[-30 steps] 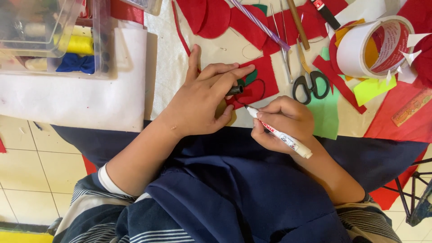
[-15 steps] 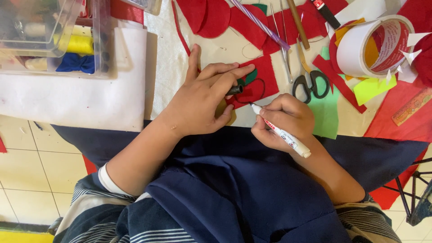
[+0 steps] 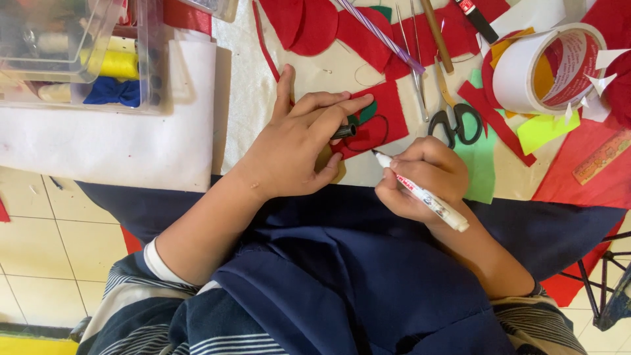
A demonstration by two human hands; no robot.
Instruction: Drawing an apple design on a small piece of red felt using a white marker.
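My left hand (image 3: 299,141) lies flat on a red felt piece (image 3: 384,118) at the table's near edge, its fingers pinning a small green cut-out and a black marker cap (image 3: 343,131) against it. A thin dark curved line is drawn on the felt. My right hand (image 3: 424,177) grips a white marker (image 3: 420,192), its tip just off the felt's lower edge, slightly above the cloth.
Black-handled scissors (image 3: 455,123) lie right of the felt, beside green paper (image 3: 480,167). A roll of white tape (image 3: 549,69) sits at far right. More red felt scraps (image 3: 315,23), a striped stick and tools lie beyond. A clear box (image 3: 79,52) of supplies stands at left on white cloth.
The marker tip has drawn back from the red felt toward me and to the right. My left hand has stayed pressed on the felt.
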